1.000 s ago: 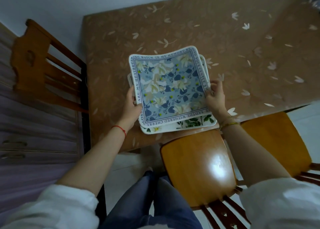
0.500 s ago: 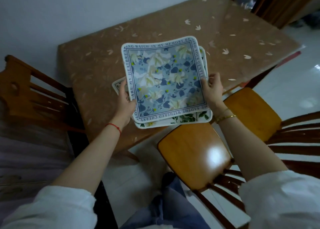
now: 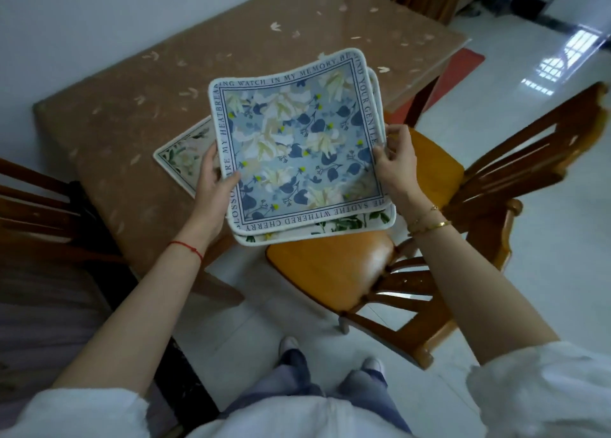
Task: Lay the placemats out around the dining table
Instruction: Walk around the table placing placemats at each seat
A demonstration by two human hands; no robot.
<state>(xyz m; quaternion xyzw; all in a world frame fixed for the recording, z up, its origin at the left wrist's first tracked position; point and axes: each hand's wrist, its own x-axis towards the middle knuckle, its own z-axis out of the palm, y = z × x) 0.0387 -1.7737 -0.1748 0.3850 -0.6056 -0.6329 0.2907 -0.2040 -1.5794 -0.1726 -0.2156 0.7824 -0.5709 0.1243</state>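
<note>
Both hands (image 3: pixel 211 176) grip placemat stack (image 3: pixel 297 153) edges above table (image 3: pixel 132 107) edge

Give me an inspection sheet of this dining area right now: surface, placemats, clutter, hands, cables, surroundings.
Surface: brown leaf-print table under a glossy cover.
Job's things: one pale floral placemat lies flat near the table's near edge; a stack of placemats, blue floral one on top, is held above the edge.
Clutter: nothing seen.
Grippers: left hand and right hand grip the stack's opposite sides.
Cables: nothing seen.
Surroundings: wooden chairs, white tiled floor, white wall.
</note>
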